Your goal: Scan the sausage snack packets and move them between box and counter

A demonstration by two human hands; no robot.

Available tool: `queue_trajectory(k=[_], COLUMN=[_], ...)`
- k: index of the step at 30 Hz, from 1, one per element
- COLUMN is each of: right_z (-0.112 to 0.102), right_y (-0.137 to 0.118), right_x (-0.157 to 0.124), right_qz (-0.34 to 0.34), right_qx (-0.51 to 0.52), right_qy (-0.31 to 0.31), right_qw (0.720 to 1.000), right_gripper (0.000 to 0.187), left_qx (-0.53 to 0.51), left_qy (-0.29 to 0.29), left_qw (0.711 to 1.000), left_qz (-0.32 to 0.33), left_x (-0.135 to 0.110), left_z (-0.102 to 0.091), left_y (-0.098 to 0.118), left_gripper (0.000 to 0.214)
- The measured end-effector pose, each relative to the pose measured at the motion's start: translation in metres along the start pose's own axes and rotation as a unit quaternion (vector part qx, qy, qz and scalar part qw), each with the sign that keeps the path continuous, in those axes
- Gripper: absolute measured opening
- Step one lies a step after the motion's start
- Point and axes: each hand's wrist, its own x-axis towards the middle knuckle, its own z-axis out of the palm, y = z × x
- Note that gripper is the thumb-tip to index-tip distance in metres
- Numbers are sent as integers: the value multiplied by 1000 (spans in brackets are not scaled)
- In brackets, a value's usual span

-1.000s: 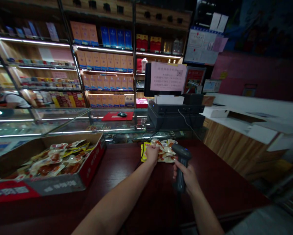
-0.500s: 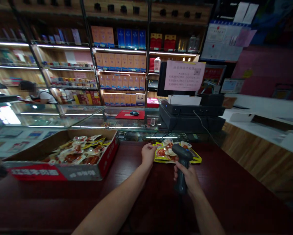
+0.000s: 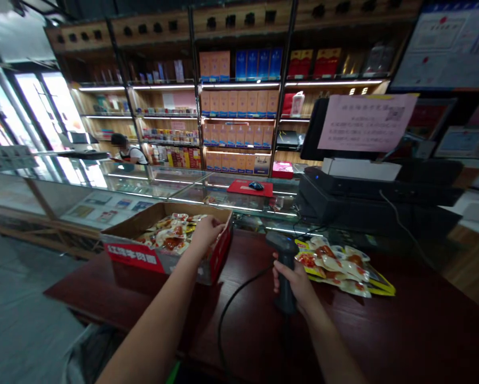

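Observation:
My left hand (image 3: 207, 233) is over the right end of an open cardboard box (image 3: 132, 258) holding plastic snack packets (image 3: 175, 232). Its fingers are curled down inside the box's right wall, and whatever they hold is hidden. My right hand (image 3: 297, 280) grips a black barcode scanner (image 3: 285, 269) by its handle, upright above the dark red table. Beside the scanner, to its right, lies a pile of clear-and-white snack packets (image 3: 335, 261) on larger yellow-edged packs (image 3: 381, 285).
The scanner's black cable (image 3: 233, 296) loops over the table (image 3: 251, 320). Behind stand a glass counter (image 3: 171, 184) with a computer mouse (image 3: 256, 185) on a red pad, and a monitor (image 3: 317, 128) bearing a pink sheet. A person (image 3: 129, 152) is at the far left.
My left hand has moved left from the packet pile to the box. The scanner, still in my right hand, is now left of the pile. The view has turned left.

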Motion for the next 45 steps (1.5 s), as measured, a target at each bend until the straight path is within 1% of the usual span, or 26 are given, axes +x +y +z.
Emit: queue_trajectory(k=[1, 3, 5, 8, 11, 13, 14, 17, 18, 20, 22, 24, 25, 26, 27, 28, 29, 30, 32, 33, 34, 36, 39, 42, 44, 45], right_z=[1, 0, -5, -12, -16, -18, -18, -17, -17, -16, -16, -16, -16, -16, -16, -16, -16, -15, -15, -15, -15, -15, -15, -15, -16, -16], right_y=[4, 12, 19, 26, 28, 28, 28, 27, 27, 27, 27, 27, 28, 28, 28, 28, 28, 29, 29, 29, 29, 29, 29, 29, 30, 30], right_x=[2, 5, 8, 9, 9, 9, 9, 8, 8, 8, 7, 6, 6, 6, 6, 6, 6, 7, 7, 7, 6, 5, 3, 2, 2, 3], right_qz=[1, 1, 3, 9, 3, 0, 0, -1, -2, -3, -3, -4, -5, -5, -6, -6, -6, -7, -8, -10, -11, -15, -18, -24, -29, -31], right_qx=[4, 13, 16, 21, 27, 25, 24, 20, 19, 16, 15, 12, 10, 8, 6, 5, 5, 7, 15, 20, 25, 37, 50, 56, 60, 61], right_qy=[-6, -17, -21, -18, -12, -6, -4, -10, -12, -14, -15, -18, -19, -20, -21, -22, -22, -22, -22, -22, -24, -28, -33, -37, -40, -41], right_qw=[1000, 1000, 1000, 1000, 1000, 1000, 1000, 1000, 1000, 1000, 1000, 1000, 1000, 1000, 1000, 1000, 1000, 1000, 1000, 1000, 999, 999, 998, 997, 997, 997], right_gripper=[47, 46, 46, 47, 47, 47, 46, 47, 48, 49, 49, 47, 46, 46, 45, 45, 44, 44, 45, 45, 46, 48, 52, 51, 48, 46], left_qx=[77, 200, 272, 308, 312, 309, 305, 293, 289, 280, 259, 194, 134, 53, -46, -154, -258, -350, -483, -525, -555, -590, -604, -594, -584, -576], left_qy=[-23, -67, -109, -166, -217, -217, -210, -182, -169, -133, -88, -15, 30, 77, 114, 142, 163, 177, 194, 196, 194, 169, 113, 66, 51, 43], left_qw=[997, 977, 954, 932, 920, 922, 925, 935, 938, 946, 958, 978, 988, 993, 990, 976, 950, 918, 850, 825, 806, 786, 784, 796, 805, 813], left_qz=[-9, -36, -69, -90, -91, -87, -83, -85, -89, -94, -90, -82, -75, -67, -62, -60, -61, -64, -73, -73, -72, -72, -85, -97, -90, -77], left_x=[5, 11, 13, 10, 7, 7, 8, 12, 13, 16, 19, 19, 19, 19, 19, 19, 18, 17, 12, 9, 4, -9, -32, -51, -58, -59], left_z=[-9, -21, -26, -24, -20, -19, -19, -21, -22, -24, -26, -28, -29, -29, -30, -31, -32, -32, -33, -31, -28, -15, 22, 67, 90, 99], left_y=[-11, -29, -41, -49, -50, -48, -47, -43, -42, -41, -43, -46, -48, -48, -48, -47, -44, -39, -25, -16, -6, 15, 38, 42, 35, 30], left_gripper=[14, 19, 19, 19, 30, 32, 30, 16, 15, 21, 25, 23, 21, 20, 18, 18, 18, 19, 20, 21, 22, 25, 29, 32, 30, 27])
